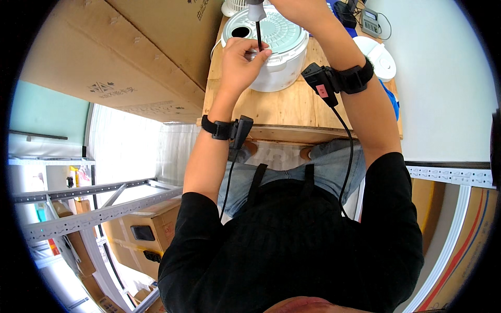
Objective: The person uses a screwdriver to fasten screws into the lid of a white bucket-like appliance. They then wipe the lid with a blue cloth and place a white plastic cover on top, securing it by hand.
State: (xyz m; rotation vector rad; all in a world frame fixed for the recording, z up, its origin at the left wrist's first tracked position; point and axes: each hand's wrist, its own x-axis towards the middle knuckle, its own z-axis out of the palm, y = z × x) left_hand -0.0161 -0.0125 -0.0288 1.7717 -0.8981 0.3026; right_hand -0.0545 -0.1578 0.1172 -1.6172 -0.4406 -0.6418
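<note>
A round white appliance [282, 78] with a pale green ribbed top [287, 31] stands on the wooden table [313, 109]. A dark round opening [240, 32] shows at the left of that top. Over its near rim, a screwdriver [259, 34] with a black shaft points down, its grey-and-white upper part cut by the picture's upper edge. My left hand [241, 65] closes thumb and fingers around the low end of the shaft, hiding the tip. Beside the screwdriver's upper part is my right hand [295, 9], its fingers out of the picture.
A large cardboard box [146, 57] rises along the table's left side. To the right lie a white round lid-like part [377, 57], a grey keypad device [370, 22] and blue material [391, 99]. Metal shelving [104, 211] stands at lower left. Cables run from both wrist straps.
</note>
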